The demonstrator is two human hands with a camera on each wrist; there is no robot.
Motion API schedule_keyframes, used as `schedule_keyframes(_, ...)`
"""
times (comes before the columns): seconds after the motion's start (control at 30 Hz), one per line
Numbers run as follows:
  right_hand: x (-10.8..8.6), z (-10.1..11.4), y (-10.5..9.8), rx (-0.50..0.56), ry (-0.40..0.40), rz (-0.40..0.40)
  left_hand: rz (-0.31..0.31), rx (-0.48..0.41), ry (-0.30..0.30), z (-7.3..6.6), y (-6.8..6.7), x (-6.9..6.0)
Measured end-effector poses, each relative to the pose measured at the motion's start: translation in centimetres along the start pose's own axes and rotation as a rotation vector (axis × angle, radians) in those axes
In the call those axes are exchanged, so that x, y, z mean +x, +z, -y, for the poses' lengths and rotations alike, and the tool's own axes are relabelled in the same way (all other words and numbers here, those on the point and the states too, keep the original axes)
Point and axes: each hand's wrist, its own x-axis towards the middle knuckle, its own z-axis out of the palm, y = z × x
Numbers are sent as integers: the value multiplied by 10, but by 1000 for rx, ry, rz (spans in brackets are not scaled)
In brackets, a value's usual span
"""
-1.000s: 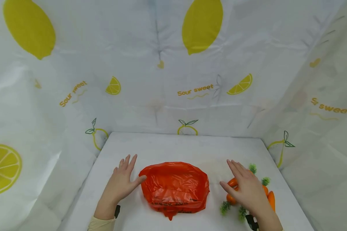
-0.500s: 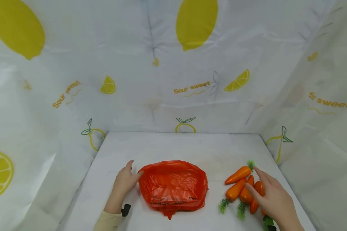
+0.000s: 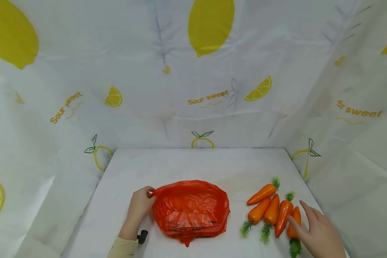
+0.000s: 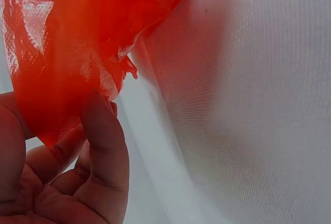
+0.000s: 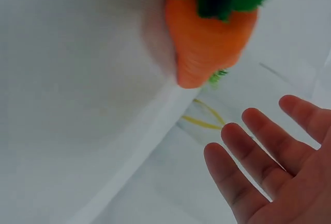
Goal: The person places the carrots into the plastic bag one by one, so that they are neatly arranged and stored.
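A red plastic bag point(image 3: 193, 208) lies with its mouth spread in the middle of the table. My left hand point(image 3: 138, 205) pinches the bag's left edge; in the left wrist view the fingers curl around a corner of the thin plastic bag point(image 4: 57, 53). To the right lie several orange toy carrots with green tops, among them an upper carrot point(image 3: 262, 194) and a rightmost carrot point(image 3: 295, 220). Close to that rightmost one, my right hand point(image 3: 322, 231) has its fingers spread and holds nothing. The right wrist view shows a carrot point(image 5: 207, 38) apart from the visible fingers.
The white table point(image 3: 167, 163) is enclosed by a white, lemon-printed sheet point(image 3: 142, 118) at the back and both sides. A black wrist strap piece point(image 3: 142, 237) shows beside my left wrist.
My left hand has gone from open fingers to pinching the bag's edge. My right hand has moved right and down from above the carrots to beside them. The head view has shifted slightly.
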Motion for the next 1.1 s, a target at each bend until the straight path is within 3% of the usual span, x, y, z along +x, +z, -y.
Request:
schedule_keyframes(0.27,-7,-4,28,22,108,129,37,43,-76,-7,0,-3)
schedule_keyframes(0.63,-4,1,39,73,232,160,36,45,-86,-4,4,-2)
schedule_keyframes(0.83,-2,1,41,87,266,148,35,40,-87,-5,2,-2)
schedule_keyframes(1.1,-5,6,31,102,294,72,32,53,-73,-5,1,0)
